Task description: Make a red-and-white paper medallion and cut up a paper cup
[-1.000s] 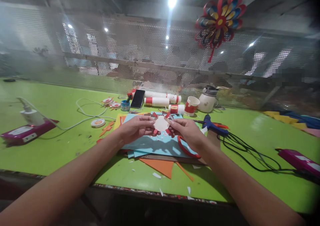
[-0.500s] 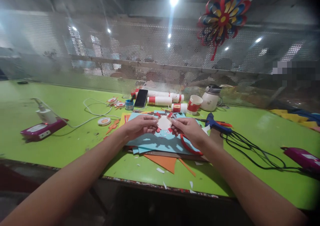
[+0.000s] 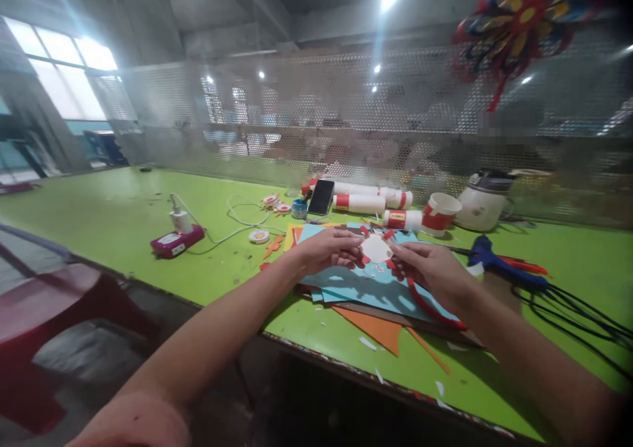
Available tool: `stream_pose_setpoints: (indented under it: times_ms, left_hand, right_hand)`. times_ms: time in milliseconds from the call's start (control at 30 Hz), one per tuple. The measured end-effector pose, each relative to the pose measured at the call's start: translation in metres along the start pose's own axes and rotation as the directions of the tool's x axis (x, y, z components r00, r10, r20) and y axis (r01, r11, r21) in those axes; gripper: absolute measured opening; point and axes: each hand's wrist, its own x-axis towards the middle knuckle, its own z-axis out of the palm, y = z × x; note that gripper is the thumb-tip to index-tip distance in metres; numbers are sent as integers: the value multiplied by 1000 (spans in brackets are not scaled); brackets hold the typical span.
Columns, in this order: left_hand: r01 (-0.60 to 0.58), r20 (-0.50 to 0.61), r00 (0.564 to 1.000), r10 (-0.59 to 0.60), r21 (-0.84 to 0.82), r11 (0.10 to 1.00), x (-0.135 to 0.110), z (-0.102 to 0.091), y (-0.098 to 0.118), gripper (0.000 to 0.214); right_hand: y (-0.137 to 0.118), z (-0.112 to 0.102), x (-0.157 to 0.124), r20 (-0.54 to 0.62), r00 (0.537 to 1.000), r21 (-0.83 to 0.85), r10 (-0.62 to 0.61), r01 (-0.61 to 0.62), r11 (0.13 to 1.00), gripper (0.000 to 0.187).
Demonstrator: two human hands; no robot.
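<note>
My left hand (image 3: 329,252) and my right hand (image 3: 429,269) both pinch a small white paper disc with red loops round its edge (image 3: 376,249), held just above a stack of light-blue paper sheets (image 3: 361,285) on the green table (image 3: 123,216). The left fingers grip the disc's left rim, the right fingers its right rim. A red paper strip (image 3: 430,305) curls under my right wrist. Orange paper pieces (image 3: 378,328) stick out from below the blue sheets.
Behind the paper stand glue bottles (image 3: 359,203), a phone (image 3: 321,197), a red-and-white cup (image 3: 439,213) and a white jug (image 3: 482,204). A blue glue gun (image 3: 489,259) with black cables lies at right. A pink power strip (image 3: 177,241) sits at left. A mesh screen backs the table; a red stool (image 3: 44,302) stands lower left.
The view has swung to the left, so the table's left end and a red stool now show. Both hands still hold the disc in the same grip.
</note>
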Motion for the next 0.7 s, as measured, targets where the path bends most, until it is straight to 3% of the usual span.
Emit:
stream_pose_setpoints:
  times_ms: [200, 433, 567, 700]
  left_hand:
    - [-25, -43, 999, 26, 35, 999, 1, -1, 2, 30]
    - [-70, -198, 973, 114, 217, 974, 1, -2, 7, 23]
    - [-31, -359, 912, 199, 424, 905, -8, -16, 33, 21]
    - [187, -511, 831, 220, 630, 754, -34, -50, 64, 26]
  right_hand:
    - [1, -10, 7, -57, 998, 113, 18, -12, 994, 27]
    - [-1, -20, 12, -114, 993, 111, 11, 2, 994, 29]
    - [-3, -21, 13, -143, 990, 115, 1, 15, 993, 34]
    - [-2, -18, 12, -149, 989, 108, 12, 4, 994, 38]
